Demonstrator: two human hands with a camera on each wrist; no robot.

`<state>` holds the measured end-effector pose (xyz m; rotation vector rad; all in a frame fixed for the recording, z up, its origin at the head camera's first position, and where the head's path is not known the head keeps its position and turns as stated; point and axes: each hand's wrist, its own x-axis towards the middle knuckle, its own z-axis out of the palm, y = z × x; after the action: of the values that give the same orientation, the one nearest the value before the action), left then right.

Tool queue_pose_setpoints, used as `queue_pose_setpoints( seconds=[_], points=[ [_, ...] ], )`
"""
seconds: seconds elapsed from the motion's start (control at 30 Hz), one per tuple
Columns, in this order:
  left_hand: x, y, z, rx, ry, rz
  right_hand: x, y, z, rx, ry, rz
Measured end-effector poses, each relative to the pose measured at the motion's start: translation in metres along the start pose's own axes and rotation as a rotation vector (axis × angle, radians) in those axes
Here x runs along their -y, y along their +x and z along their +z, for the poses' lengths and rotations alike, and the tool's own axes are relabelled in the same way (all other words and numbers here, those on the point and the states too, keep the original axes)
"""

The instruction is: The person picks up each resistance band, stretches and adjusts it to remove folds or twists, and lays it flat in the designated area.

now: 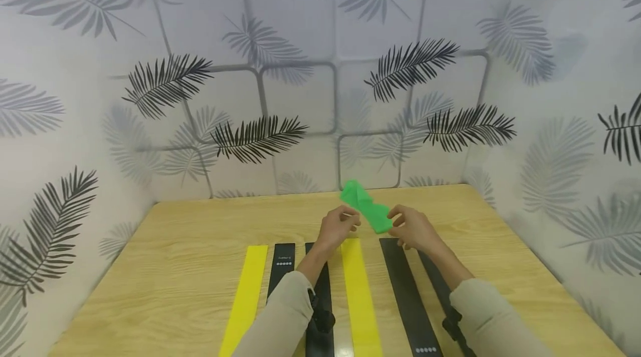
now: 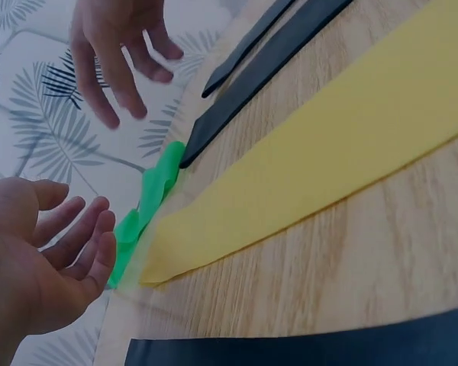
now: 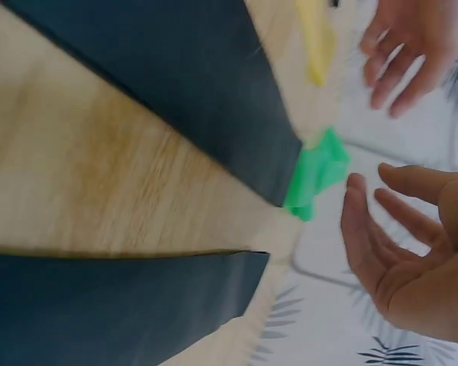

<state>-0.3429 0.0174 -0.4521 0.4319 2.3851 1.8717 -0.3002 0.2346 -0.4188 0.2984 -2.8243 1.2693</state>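
Note:
A crumpled strip of thin green material (image 1: 368, 207) lies at the far side of the wooden table. My left hand (image 1: 339, 227) is over the far end of the middle yellow band (image 1: 360, 296), its fingers loosely bent and holding nothing. Close to the green strip's right end is my right hand (image 1: 414, 227), also with nothing in it. Both wrist views show a gap between the hands and the green strip (image 2: 149, 202). Beneath the right hand, a wide black band (image 1: 408, 290) lies flat, with white marks at its near end.
Another yellow band (image 1: 245, 296) and a black one with white lettering (image 1: 282, 262) lie to the left. One black band (image 1: 320, 340) passes under the left forearm; another (image 1: 434, 276) runs under the right. A leaf-patterned covering (image 1: 300, 95) stands behind the table (image 1: 190, 251).

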Motion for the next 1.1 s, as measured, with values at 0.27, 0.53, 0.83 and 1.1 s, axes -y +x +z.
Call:
queue_pose_setpoints(
  seconds=[0.27, 0.53, 0.83, 1.1],
  points=[
    [-0.007, -0.005, -0.001, 0.027, -0.058, -0.083, -0.017, 0.035, 0.013, 0.022, -0.037, -0.004],
    [-0.005, -0.009, 0.000, 0.036, -0.070, -0.111, -0.024, 0.044, 0.026, 0.018, -0.127, 0.113],
    [-0.002, -0.008, 0.002, 0.035, -0.056, -0.104, -0.030, 0.050, 0.028, -0.044, -0.081, 0.178],
    [-0.003, -0.008, -0.001, 0.039, -0.042, -0.116, 0.004, 0.054, 0.015, -0.166, 0.262, 0.156]
  ],
)
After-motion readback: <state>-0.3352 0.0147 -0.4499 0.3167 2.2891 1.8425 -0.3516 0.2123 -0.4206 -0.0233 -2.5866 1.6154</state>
